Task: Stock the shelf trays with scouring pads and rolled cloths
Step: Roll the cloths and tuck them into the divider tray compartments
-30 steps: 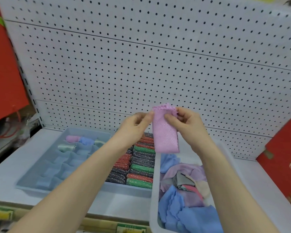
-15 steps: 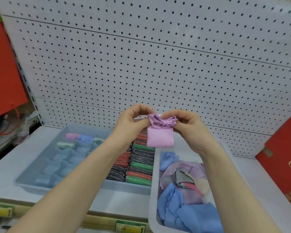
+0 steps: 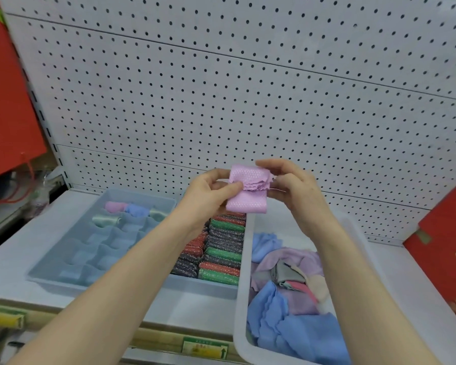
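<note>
A pink dotted cloth [image 3: 248,189], partly rolled, is held up in front of the pegboard. My left hand [image 3: 208,191] pinches its left side with thumb and fingers. My right hand [image 3: 290,185] grips its right end with curled fingers. Below lies a grey-blue divided tray [image 3: 50,270] with a few rolled cloths [image 3: 127,209] in its far compartments. Rows of green, red and dark scouring pads [image 3: 221,248] fill the section to its right.
A white bin [image 3: 241,299] of loose blue, lilac and pink cloths sits at the front right of the shelf. Red boxes [image 3: 450,259] stand at the far right and upper left. The white pegboard [image 3: 221,88] closes the back.
The pink cloth hung long from both hands a second ago. It has since been rolled up from the top into a short bundle, and my hands have drawn slightly lower.
</note>
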Demonstrator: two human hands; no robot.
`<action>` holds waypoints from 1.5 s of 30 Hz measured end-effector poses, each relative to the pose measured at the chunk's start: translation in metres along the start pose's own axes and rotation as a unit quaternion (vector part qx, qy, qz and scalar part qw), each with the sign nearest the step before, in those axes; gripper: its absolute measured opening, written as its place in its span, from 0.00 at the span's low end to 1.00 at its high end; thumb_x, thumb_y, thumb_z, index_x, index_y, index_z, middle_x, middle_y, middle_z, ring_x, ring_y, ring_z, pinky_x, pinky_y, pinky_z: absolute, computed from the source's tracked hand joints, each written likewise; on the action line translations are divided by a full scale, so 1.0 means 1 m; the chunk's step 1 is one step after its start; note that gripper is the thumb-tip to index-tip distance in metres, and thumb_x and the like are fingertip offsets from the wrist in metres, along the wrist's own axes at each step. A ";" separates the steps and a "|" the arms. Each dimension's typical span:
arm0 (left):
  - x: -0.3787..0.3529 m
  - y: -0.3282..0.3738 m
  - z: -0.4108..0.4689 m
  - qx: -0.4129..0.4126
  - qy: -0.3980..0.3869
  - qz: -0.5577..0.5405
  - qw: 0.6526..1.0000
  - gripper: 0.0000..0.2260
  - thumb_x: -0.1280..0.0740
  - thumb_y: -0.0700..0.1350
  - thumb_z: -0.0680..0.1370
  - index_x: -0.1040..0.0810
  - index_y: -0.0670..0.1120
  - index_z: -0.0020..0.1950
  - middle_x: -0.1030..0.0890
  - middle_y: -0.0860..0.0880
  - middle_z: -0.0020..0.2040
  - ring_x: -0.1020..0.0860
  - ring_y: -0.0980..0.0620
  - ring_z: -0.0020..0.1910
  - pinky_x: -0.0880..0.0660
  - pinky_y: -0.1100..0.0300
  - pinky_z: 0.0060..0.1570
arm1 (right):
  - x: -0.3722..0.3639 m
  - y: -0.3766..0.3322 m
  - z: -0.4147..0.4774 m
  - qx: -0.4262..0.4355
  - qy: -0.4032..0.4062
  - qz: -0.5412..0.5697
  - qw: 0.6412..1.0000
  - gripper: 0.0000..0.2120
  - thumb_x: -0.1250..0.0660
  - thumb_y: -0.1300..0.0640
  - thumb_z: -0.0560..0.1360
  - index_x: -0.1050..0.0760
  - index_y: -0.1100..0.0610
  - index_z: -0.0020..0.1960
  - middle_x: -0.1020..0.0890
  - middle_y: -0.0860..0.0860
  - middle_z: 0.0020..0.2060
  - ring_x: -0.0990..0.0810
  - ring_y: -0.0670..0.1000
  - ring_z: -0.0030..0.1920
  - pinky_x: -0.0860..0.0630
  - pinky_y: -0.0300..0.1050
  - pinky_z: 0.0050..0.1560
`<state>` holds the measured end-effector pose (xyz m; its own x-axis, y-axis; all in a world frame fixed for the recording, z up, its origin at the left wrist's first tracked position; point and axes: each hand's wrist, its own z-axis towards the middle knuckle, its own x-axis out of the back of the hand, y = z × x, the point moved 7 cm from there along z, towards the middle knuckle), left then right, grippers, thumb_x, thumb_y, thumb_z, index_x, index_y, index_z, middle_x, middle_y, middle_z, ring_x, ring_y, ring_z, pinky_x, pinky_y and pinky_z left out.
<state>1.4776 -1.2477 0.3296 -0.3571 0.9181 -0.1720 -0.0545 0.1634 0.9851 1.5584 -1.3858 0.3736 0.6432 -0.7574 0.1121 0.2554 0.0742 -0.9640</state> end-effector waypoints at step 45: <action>0.362 -0.095 -0.004 0.029 0.148 0.528 0.836 0.25 0.33 0.41 0.78 0.33 0.45 0.74 0.32 0.43 0.71 0.29 0.42 0.66 0.34 0.53 0.64 | -0.302 0.193 0.103 -0.066 -0.149 -0.465 0.871 0.11 0.31 0.59 0.73 0.25 0.55 0.55 0.16 0.56 0.44 0.19 0.61 0.45 0.25 0.51 0.41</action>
<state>1.3499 -0.9326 0.1733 -0.3928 0.4330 0.8113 0.4784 -0.6573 0.5824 1.4878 -1.0764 0.1788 0.3666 -0.2481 0.8967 0.6925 -0.5709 -0.4411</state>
